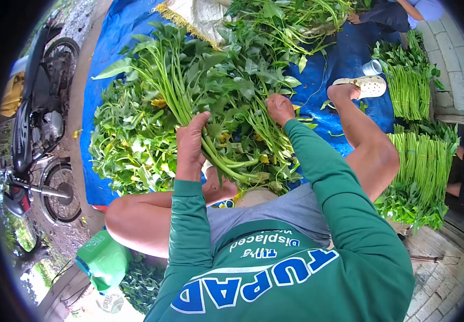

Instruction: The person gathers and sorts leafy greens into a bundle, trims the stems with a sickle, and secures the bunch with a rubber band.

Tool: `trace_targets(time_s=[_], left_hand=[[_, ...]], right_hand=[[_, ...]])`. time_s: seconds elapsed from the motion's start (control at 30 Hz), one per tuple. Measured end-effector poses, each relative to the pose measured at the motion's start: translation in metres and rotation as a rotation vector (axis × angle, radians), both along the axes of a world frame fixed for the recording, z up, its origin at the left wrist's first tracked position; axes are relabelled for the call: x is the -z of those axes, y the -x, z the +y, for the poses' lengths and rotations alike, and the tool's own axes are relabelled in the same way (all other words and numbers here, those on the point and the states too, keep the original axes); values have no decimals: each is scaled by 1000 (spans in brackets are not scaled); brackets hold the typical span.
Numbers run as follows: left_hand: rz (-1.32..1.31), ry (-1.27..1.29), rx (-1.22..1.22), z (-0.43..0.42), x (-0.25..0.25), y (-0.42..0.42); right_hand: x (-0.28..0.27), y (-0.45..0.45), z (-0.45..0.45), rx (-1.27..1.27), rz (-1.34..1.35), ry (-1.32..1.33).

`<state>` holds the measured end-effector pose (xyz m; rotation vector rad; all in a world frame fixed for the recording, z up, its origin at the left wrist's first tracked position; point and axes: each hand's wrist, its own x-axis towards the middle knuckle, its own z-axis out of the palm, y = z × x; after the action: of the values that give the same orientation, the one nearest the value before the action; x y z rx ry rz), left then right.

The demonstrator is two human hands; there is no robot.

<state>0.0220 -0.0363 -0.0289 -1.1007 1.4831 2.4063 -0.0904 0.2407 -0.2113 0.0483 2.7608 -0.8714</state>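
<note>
1. Left hand [191,140] grasps one stalk bunch [175,99] above the leafy pile [130,137], its long axis diagonal: leaves upper left, bare ends lower right.
2. Right hand [281,109] curls at stems; grip unclear.
3. Farther right: one clog [370,87], one cup [372,68], two stalk stacks [422,161].

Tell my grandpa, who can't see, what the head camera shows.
The left hand holds long-stemmed greens over a leafy pile on a blue tarp; the right hand touches it. Nearby are green bundles and a motorbike.
</note>
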Motion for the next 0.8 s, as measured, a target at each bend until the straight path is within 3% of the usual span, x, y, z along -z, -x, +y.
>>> trace_targets(time_s=[0.1, 0.13, 0.2, 0.37, 0.53, 0.8], left_hand=[[12, 11, 9, 0, 14, -9], [9, 13, 12, 1, 17, -10], [-11, -27, 19, 12, 11, -15], [13, -45, 1, 30, 4, -15], [53, 17, 29, 37, -16, -21], [113, 84, 56, 35, 11, -16]], right_hand=[[52, 25, 16, -216, 107, 13], [47, 40, 20, -687, 134, -181], [11, 30, 17, -452, -13, -31], [2, 29, -1, 23, -186, 442], [-53, 42, 4, 144, -489, 930], [-151, 26, 5, 209, -371, 945]])
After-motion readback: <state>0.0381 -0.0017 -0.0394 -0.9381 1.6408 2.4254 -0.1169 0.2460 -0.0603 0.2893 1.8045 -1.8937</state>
